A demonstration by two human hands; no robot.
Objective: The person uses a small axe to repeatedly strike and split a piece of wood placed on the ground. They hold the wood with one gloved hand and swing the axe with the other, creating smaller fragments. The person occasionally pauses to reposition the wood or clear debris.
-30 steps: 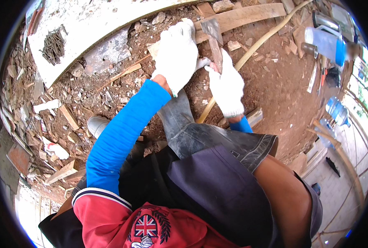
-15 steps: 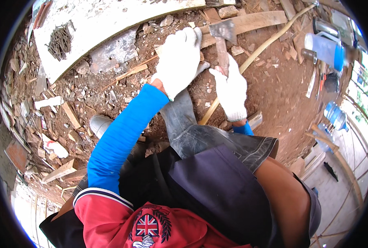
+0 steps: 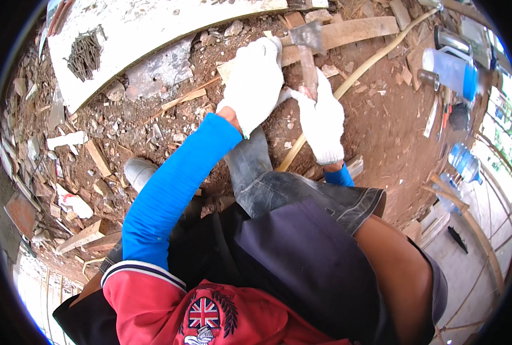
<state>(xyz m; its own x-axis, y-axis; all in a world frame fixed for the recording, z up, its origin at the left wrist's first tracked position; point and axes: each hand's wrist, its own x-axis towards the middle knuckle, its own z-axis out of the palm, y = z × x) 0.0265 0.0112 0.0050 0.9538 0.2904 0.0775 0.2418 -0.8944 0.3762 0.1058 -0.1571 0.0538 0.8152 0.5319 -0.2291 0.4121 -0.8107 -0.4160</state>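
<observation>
White cotton gloves cover both our hands near the upper middle of the frame. Our right hand [image 3: 323,118] is closed around the wooden handle of a hammer [image 3: 306,54], whose metal head sits near the top edge over a pale wooden plank [image 3: 354,30]. Our left hand [image 3: 253,83] lies palm down, fingers loosely curled, on the near end of that plank; we cannot tell whether it grips anything. A heap of nails [image 3: 85,54] rests on the white board [image 3: 152,23] at upper left. 1 blue bottle [image 3: 454,72] stands at upper right.
</observation>
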